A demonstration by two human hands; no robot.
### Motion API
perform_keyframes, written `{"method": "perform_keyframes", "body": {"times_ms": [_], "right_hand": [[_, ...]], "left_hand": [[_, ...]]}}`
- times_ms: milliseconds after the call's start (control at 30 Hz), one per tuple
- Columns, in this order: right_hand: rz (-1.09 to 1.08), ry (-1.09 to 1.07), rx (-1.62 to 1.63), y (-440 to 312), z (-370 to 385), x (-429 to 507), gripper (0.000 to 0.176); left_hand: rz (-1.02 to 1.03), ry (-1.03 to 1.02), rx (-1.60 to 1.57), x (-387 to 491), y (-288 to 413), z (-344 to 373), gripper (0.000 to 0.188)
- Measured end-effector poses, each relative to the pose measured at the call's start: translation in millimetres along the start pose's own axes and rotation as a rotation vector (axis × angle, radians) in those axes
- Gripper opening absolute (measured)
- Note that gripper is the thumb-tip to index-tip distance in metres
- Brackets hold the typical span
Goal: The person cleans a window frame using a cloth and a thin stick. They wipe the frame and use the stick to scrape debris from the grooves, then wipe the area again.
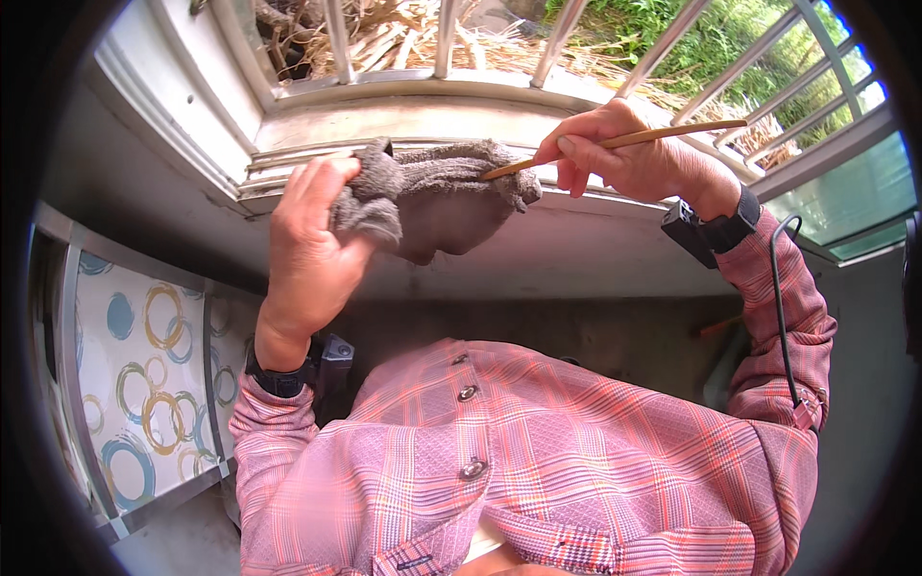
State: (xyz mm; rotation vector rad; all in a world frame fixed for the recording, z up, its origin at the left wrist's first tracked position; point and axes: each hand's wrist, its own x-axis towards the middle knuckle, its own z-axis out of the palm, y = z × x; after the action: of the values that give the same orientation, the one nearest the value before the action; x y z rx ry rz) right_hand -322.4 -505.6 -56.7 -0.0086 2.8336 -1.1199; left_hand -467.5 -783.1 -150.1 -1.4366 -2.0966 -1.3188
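Observation:
A grey-brown cloth (454,209) lies bunched over the window track (288,169), its lower part hanging down the wall below the sill. My left hand (313,230) grips the cloth's bunched left end. In my right hand (612,155) is a thin wooden chopstick-like stick (670,132), pinched between thumb and fingers. The stick's lower tip touches the folds at the right part of the cloth; whether it presses through into the track is hidden.
Metal window bars (445,39) stand beyond the sill (403,119), with dry stalks and green plants outside. At right is a glass pane (850,191). A metal-framed panel with a circle pattern (144,374) stands at lower left. A black cable (781,317) runs along my right sleeve.

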Motion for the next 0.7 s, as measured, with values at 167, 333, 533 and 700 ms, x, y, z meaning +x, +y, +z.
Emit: {"method": "perform_keyframes", "body": {"times_ms": [167,333,533,700], "right_hand": [[0.052,0.018,-0.024,24.1,-22.3,-33.9,0.031],[0.106,0.037,-0.047,57.5,-44.1,-72.9,0.031],[0.18,0.125,-0.076,95.5,-67.8,-123.2,0.028],[0.144,0.243,-0.039,111.6,-72.6,-155.4,0.029]], "left_hand": [[0.1,-0.157,0.025,20.5,30.8,35.4,0.046],[0.212,-0.246,-0.011,38.5,53.5,87.4,0.045],[0.306,-0.276,-0.089,54.5,80.1,149.8,0.044],[0.333,-0.313,-0.074,64.3,103.0,188.6,0.043]]}}
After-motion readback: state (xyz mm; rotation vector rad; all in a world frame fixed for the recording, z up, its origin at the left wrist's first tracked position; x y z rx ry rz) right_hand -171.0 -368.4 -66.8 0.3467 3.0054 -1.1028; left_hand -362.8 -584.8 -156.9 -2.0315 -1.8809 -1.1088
